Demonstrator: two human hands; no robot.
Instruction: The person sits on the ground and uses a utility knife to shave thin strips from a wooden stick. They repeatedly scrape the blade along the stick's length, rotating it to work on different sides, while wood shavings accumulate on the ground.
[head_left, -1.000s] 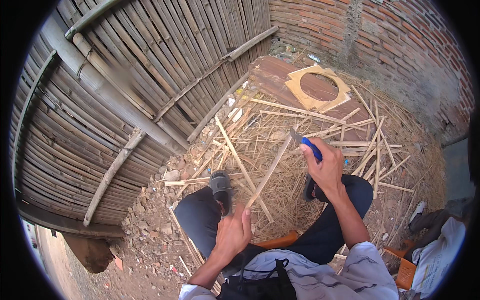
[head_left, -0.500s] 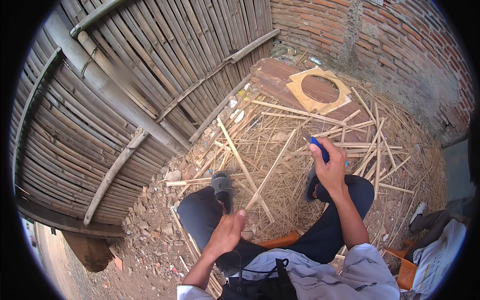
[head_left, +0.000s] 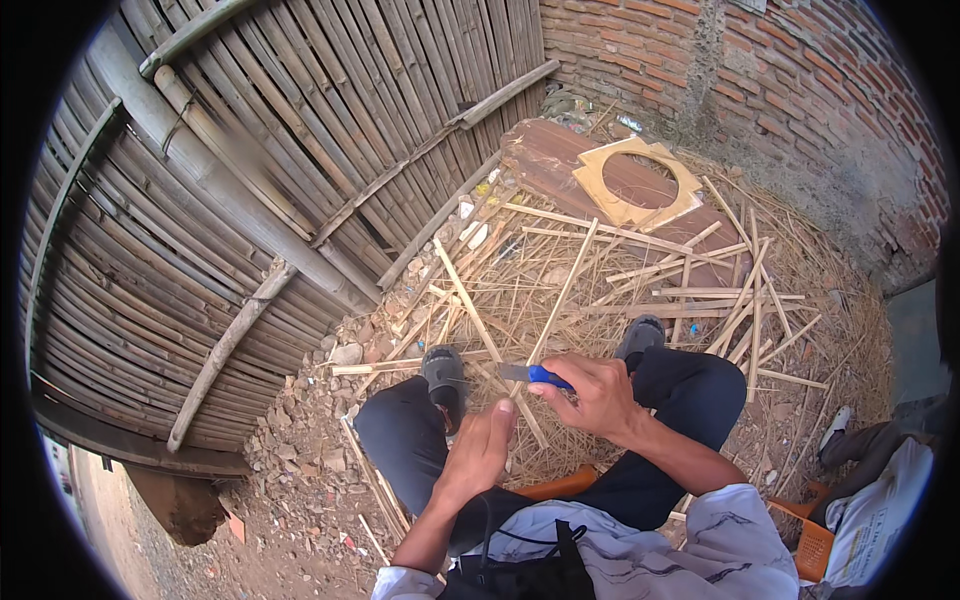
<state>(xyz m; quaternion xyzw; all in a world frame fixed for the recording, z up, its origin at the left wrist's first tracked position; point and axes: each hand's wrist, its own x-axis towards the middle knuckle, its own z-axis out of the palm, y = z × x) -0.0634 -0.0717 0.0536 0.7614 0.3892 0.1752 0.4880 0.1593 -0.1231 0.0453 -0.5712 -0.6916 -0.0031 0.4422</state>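
Slanting from the pinching left hand (head_left: pixel 480 455) toward upper centre, the strip (head_left: pixel 562 294) crosses the knife (head_left: pixel 550 376) the right hand (head_left: pixel 600 400) grips.

Outdoor yard corner: bamboo wall (head_left: pixel 330 130), brick wall (head_left: pixel 635 60), rubble-strewn dirt ground (head_left: pixel 275 500).

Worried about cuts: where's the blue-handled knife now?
In the head view, the knife is near the middle, in the right hand, just above the left hand.
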